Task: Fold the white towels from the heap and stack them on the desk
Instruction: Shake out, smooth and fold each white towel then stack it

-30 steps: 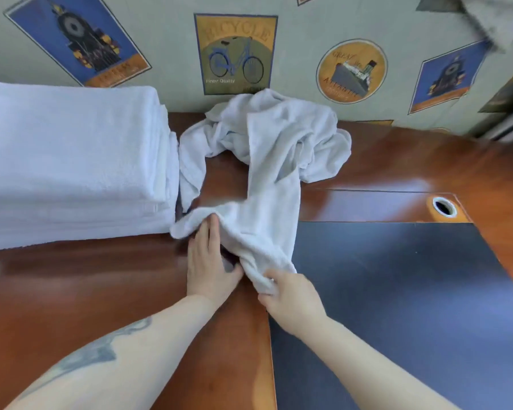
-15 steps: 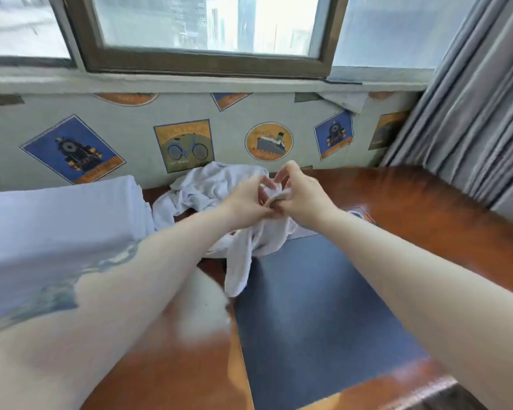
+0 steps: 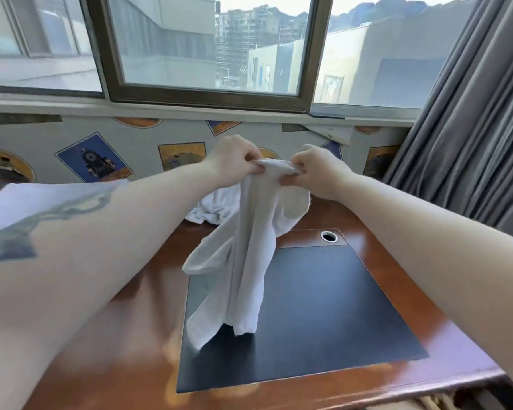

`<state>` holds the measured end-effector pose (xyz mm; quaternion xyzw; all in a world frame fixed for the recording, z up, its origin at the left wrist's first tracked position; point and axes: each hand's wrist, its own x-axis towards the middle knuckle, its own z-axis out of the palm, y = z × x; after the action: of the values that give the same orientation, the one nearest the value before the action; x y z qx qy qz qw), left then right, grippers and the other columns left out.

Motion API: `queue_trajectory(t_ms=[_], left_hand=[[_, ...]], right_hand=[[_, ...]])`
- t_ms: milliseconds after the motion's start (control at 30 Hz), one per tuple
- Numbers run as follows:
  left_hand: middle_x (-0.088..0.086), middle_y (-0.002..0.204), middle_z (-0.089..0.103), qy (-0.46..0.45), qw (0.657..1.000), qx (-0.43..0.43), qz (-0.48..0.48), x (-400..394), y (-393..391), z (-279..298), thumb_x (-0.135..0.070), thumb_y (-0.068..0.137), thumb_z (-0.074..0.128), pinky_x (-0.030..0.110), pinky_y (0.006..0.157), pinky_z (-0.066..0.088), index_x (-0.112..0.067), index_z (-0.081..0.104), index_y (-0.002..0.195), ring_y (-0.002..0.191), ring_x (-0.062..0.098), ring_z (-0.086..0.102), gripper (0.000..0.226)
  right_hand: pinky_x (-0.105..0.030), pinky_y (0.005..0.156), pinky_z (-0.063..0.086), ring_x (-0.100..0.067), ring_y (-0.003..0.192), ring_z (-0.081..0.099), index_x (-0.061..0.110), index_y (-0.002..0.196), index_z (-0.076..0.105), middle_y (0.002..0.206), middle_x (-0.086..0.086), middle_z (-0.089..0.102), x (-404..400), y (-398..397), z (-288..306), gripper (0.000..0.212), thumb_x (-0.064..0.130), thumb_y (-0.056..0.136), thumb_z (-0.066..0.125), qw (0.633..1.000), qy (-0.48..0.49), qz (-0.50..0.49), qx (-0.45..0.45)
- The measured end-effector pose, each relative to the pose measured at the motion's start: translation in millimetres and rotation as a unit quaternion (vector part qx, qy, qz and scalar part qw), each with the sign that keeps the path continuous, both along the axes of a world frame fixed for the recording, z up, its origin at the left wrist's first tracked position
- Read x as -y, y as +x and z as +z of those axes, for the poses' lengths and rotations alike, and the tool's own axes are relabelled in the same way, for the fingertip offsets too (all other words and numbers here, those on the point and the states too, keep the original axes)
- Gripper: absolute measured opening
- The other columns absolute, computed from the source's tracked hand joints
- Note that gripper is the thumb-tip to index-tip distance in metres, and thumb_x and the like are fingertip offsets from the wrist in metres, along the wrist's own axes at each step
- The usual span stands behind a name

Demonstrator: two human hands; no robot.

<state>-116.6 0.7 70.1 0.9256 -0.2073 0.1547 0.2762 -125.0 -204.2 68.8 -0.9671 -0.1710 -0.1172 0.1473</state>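
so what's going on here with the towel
A person is folding towels at a wooden desk under a window. Both hands are raised: the left hand and the right hand pinch the top edge of one white towel, which hangs bunched and unfolded above the dark desk mat. More crumpled towel lies behind it, and a stack of folded towels sits at the left, partly hidden by the left forearm.

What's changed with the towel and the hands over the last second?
Both hands, left hand and right hand, lifted the towel off the desk; they now pinch its top edge, and it hangs down. The folded stack stayed put.
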Motion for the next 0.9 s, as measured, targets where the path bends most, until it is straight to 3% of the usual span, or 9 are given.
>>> queue_trajectory(t_ms=[100, 167, 367, 467, 567, 633, 733, 833, 900], left_hand=[[0.002, 0.081, 0.060, -0.108, 0.993, -0.001, 0.039, 14.3, -17.7, -22.2, -0.017, 0.096, 0.056, 0.029, 0.064, 0.034, -0.012, 0.064, 0.087, 0.081, 0.020, 0.052, 0.013], [0.002, 0.077, 0.056, -0.106, 0.994, -0.009, 0.031, 21.8, -28.4, -29.9, -0.018, 0.100, 0.049, 0.029, 0.059, 0.033, -0.016, 0.054, 0.085, 0.075, 0.021, 0.049, 0.016], [0.000, 0.088, 0.061, 0.173, 0.981, -0.065, 0.055, -3.5, -44.8, -37.7, -0.061, 0.089, 0.051, 0.035, 0.069, 0.040, -0.025, 0.050, 0.092, 0.080, 0.023, 0.055, 0.036], [-0.010, 0.075, 0.050, 0.301, 0.947, -0.102, 0.036, -7.3, -51.0, -49.0, -0.062, 0.076, 0.068, 0.032, 0.062, 0.036, -0.023, 0.049, 0.079, 0.079, 0.019, 0.052, 0.044], [-0.005, 0.074, 0.056, 0.262, 0.948, -0.167, 0.066, -18.1, -55.2, -76.2, -0.047, 0.073, 0.078, 0.036, 0.066, 0.045, -0.018, 0.058, 0.074, 0.079, 0.018, 0.057, 0.035], [-0.005, 0.062, 0.052, 0.166, 0.958, -0.222, 0.078, -22.7, -61.8, -101.4, -0.044, 0.074, 0.080, 0.032, 0.057, 0.038, -0.018, 0.056, 0.062, 0.063, 0.014, 0.051, 0.037], [-0.003, 0.059, 0.049, 0.071, 0.956, -0.273, 0.075, -9.4, -64.3, -143.3, -0.039, 0.079, 0.077, 0.023, 0.052, 0.028, -0.013, 0.059, 0.061, 0.057, 0.010, 0.044, 0.036], [-0.002, 0.063, 0.052, 0.089, 0.956, -0.280, 0.028, 20.7, -48.0, -172.6, -0.038, 0.079, 0.076, 0.020, 0.050, 0.030, -0.006, 0.061, 0.070, 0.059, 0.009, 0.046, 0.037], [-0.001, 0.062, 0.049, 0.078, 0.957, -0.280, -0.023, 39.3, -34.3, -187.3, -0.041, 0.078, 0.077, 0.026, 0.053, 0.029, -0.004, 0.059, 0.069, 0.059, 0.011, 0.043, 0.042]], right_hand=[[-0.030, 0.068, 0.036, -0.027, 0.089, 0.055, 0.016, 0.091, 0.049, 0.095, -0.005, 0.058, 30.5, -1.4, -33.5, 0.021, 0.027, 0.091, 0.067, 0.994, 0.095, -0.010, -0.045], [-0.029, 0.067, 0.038, -0.026, 0.086, 0.055, 0.015, 0.098, 0.049, 0.096, -0.006, 0.060, 45.8, -0.7, -46.3, 0.015, 0.019, 0.093, 0.062, 0.984, 0.172, -0.018, -0.049], [-0.038, 0.073, 0.047, -0.036, 0.093, 0.058, 0.006, 0.098, 0.066, 0.095, -0.016, 0.064, 115.0, -0.1, -49.9, 0.025, -0.003, 0.085, 0.046, 0.998, -0.024, -0.050, 0.002], [-0.033, 0.071, 0.041, -0.030, 0.087, 0.052, 0.010, 0.100, 0.070, 0.090, -0.011, 0.059, 133.6, -2.7, -56.4, 0.037, -0.007, 0.081, 0.043, 0.999, 0.000, -0.051, -0.010], [-0.031, 0.072, 0.043, -0.028, 0.084, 0.051, 0.020, 0.103, 0.072, 0.092, -0.006, 0.057, 144.3, 1.8, -61.3, 0.043, -0.004, 0.082, 0.044, 0.996, -0.018, -0.079, -0.036], [-0.032, 0.074, 0.046, -0.030, 0.086, 0.057, 0.020, 0.103, 0.071, 0.095, -0.005, 0.062, 148.0, 4.0, -70.8, 0.037, 0.001, 0.085, 0.045, 0.984, -0.098, -0.117, -0.092], [-0.039, 0.096, 0.045, -0.028, 0.104, 0.059, 0.016, 0.111, 0.062, 0.120, -0.005, 0.064, 125.9, -5.2, -103.4, 0.023, 0.015, 0.089, 0.058, 0.938, -0.250, -0.121, -0.208], [-0.038, 0.106, 0.041, -0.025, 0.131, 0.046, 0.027, 0.149, 0.034, 0.147, 0.002, 0.044, 74.5, -17.2, -163.0, 0.083, 0.028, 0.079, 0.079, 0.933, -0.088, -0.009, -0.350], [-0.035, 0.092, 0.047, -0.025, 0.117, 0.056, 0.026, 0.132, 0.054, 0.128, 0.002, 0.059, 36.5, -27.8, -201.8, 0.053, 0.027, 0.083, 0.073, 0.935, 0.038, 0.028, -0.352]])
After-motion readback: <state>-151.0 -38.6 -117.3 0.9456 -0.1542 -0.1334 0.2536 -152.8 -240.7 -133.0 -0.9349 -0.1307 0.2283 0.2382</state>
